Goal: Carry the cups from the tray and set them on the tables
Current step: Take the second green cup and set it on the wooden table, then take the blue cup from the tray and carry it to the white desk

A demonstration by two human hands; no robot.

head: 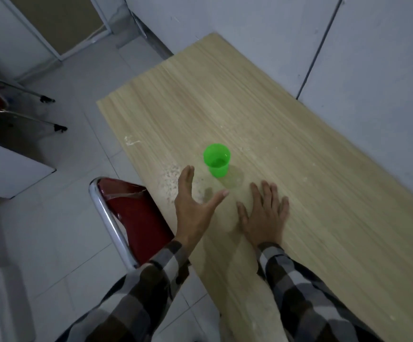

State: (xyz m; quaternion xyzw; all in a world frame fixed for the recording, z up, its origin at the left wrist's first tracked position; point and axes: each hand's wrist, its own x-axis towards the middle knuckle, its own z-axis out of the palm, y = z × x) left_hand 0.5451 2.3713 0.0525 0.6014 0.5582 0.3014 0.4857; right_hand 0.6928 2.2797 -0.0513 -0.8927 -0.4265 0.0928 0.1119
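A translucent green plastic cup (216,160) stands upright on the light wooden table (286,134), near its left edge. My left hand (195,206) hovers just below and left of the cup, fingers spread with the thumb pointing toward it, a small gap between hand and cup. My right hand (264,213) lies flat, palm down, on the tabletop to the right of the left hand and below the cup. Both hands hold nothing. No tray is in view.
A red chair with a chrome frame (131,215) is tucked against the table's left edge. Another chair's metal legs (28,112) and a white cabinet (8,169) stand at the left on the tiled floor. White walls border the table's far and right sides.
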